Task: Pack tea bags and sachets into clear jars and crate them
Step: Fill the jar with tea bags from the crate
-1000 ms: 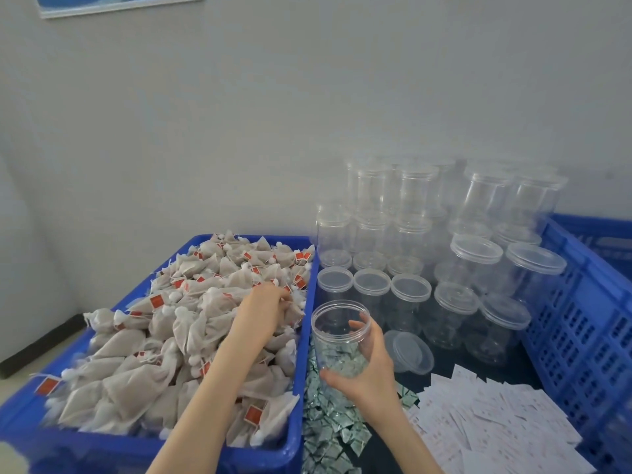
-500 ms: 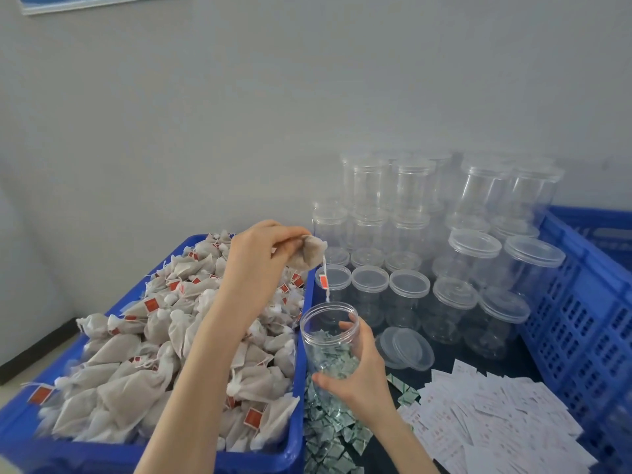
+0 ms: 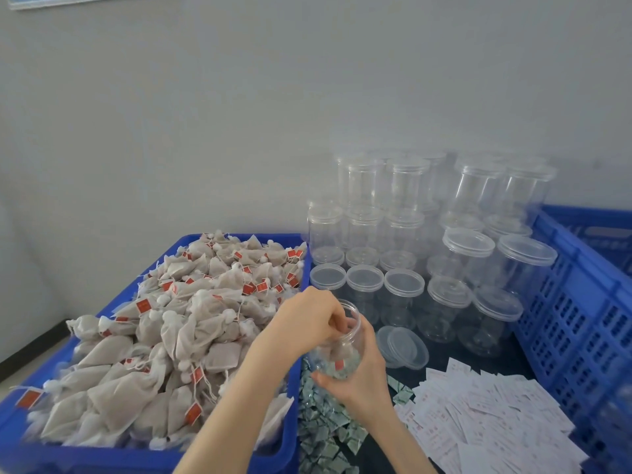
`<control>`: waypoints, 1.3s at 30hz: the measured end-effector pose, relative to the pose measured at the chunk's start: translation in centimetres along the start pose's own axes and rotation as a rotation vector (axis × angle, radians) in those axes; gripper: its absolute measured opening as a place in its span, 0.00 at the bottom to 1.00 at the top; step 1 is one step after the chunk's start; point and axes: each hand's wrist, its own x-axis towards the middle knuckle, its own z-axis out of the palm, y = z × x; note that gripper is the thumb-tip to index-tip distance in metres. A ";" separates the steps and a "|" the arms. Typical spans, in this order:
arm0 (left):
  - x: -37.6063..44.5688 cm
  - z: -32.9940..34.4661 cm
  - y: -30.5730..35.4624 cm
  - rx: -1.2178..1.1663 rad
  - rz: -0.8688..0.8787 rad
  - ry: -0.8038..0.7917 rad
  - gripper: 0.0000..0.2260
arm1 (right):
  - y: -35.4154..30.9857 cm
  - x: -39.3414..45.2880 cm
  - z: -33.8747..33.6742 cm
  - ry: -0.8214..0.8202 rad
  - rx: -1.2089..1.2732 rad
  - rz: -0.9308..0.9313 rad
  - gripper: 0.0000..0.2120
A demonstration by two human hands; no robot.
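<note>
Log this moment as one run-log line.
step: bagging | left hand: tea bag into open jar | right hand: grips jar | lid: off

Dark tabletop point(image 3: 441, 354) — jars point(image 3: 403, 292), loose lid point(image 3: 403, 347), sachets point(image 3: 325, 436), slips point(image 3: 485, 415).

Both hands on open jar point(image 3: 342, 350) — fingertips inside

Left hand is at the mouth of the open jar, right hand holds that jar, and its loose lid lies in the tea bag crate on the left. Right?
Not quite. The head view shows the loose lid lying on the dark surface right of the jar, not in the tea bag crate. The left hand at the mouth and the right hand holding the jar are correct.
</note>
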 end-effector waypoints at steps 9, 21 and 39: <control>0.4 -0.2 -1.2 -0.051 -0.037 0.133 0.07 | 0.3 -0.1 -0.2 0.008 -0.058 -0.016 0.48; -2.4 -0.5 -10.6 0.333 -0.608 0.194 0.08 | 1.0 0.1 0.3 -0.031 -0.057 -0.025 0.51; -4.0 -3.2 -6.9 0.130 -0.281 0.778 0.04 | 1.2 -0.1 0.7 -0.026 -0.072 -0.019 0.51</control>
